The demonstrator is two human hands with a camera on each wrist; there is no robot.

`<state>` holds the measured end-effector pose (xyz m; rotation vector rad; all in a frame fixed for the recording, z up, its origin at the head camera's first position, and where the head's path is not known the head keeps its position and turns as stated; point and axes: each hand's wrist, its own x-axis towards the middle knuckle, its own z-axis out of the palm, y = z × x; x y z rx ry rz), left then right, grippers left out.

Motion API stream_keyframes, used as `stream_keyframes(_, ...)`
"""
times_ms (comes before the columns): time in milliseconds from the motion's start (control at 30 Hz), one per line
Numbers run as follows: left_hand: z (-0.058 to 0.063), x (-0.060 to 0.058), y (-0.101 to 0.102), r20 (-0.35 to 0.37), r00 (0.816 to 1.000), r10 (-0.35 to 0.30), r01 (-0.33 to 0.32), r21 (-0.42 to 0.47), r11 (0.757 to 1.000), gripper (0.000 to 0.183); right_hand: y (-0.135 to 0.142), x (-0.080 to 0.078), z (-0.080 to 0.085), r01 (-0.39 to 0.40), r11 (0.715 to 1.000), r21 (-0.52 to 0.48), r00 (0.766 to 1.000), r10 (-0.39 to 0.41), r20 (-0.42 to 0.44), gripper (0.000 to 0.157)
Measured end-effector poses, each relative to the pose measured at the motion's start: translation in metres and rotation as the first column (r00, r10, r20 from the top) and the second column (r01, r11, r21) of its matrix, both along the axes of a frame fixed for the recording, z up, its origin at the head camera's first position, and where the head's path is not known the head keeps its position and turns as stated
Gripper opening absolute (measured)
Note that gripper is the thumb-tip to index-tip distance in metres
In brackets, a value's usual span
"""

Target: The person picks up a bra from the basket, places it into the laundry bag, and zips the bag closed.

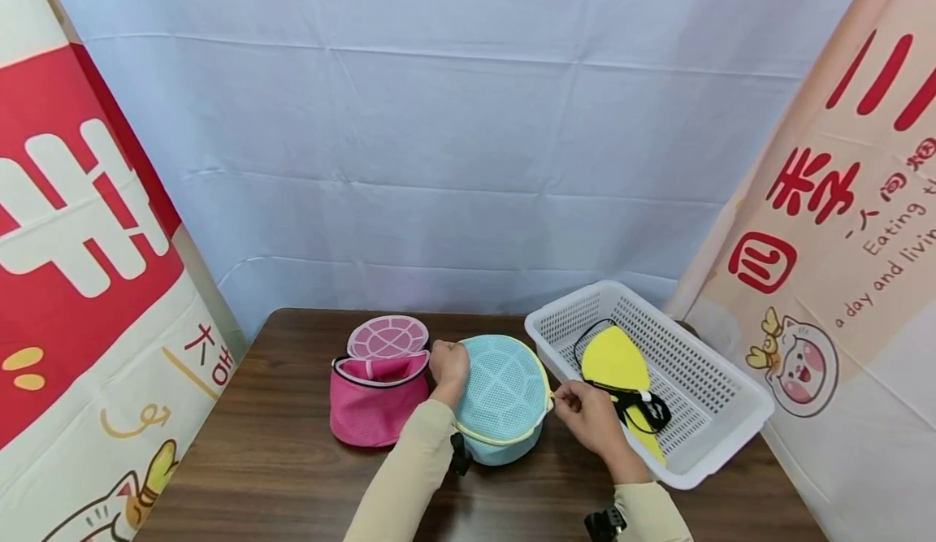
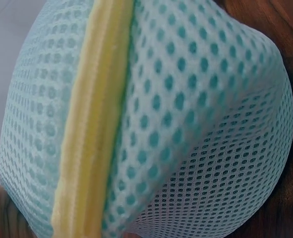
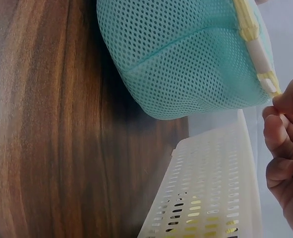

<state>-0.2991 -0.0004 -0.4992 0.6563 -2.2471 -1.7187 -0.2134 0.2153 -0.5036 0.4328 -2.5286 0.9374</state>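
A round light-blue mesh laundry bag with a yellow zipper band around its top stands on the table, its lid lying over the opening. My left hand grips its left rim with curled fingers; in the left wrist view only a bit of that hand shows at the lower left. At the bag's right side my right hand pinches the end of the yellow zipper between thumb and forefinger, as the right wrist view shows. A small pale piece on the band lies just beside those fingertips. Whether that is the slider I cannot tell.
Left of the blue bag stands a pink mesh bag with its round lid tipped back. A white perforated basket on the right holds a yellow item with black straps. Light cloth hangs behind the table.
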Motion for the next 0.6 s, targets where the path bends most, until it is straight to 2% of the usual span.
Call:
stream_keyframes(167, -0.0014, -0.0009, 0.001, 0.001, 1.0, 0.007, -0.007, -0.001, 1.0, 0.008, 0.0011, 0.0009, 0.0018, -0.005, 1.0, 0.007, 0.999, 0.005, 0.037, 0.018)
stream_keyframes(333, -0.0022, 0.0001, 0.0, -0.007, 1.0, -0.008, 0.008, -0.038, 0.999, 0.008, 0.0012, 0.0011, 0.0024, 0.024, 0.999, 0.024, 0.995, -0.026, 0.091, 0.016)
stream_keyframes(600, -0.0009, -0.0002, -0.0057, -0.01, 0.989, -0.145, 0.141, -0.169, 0.975, 0.006, -0.0007, 0.0003, 0.0019, 0.097, 0.993, 0.062, 0.991, -0.103, 0.091, 0.011)
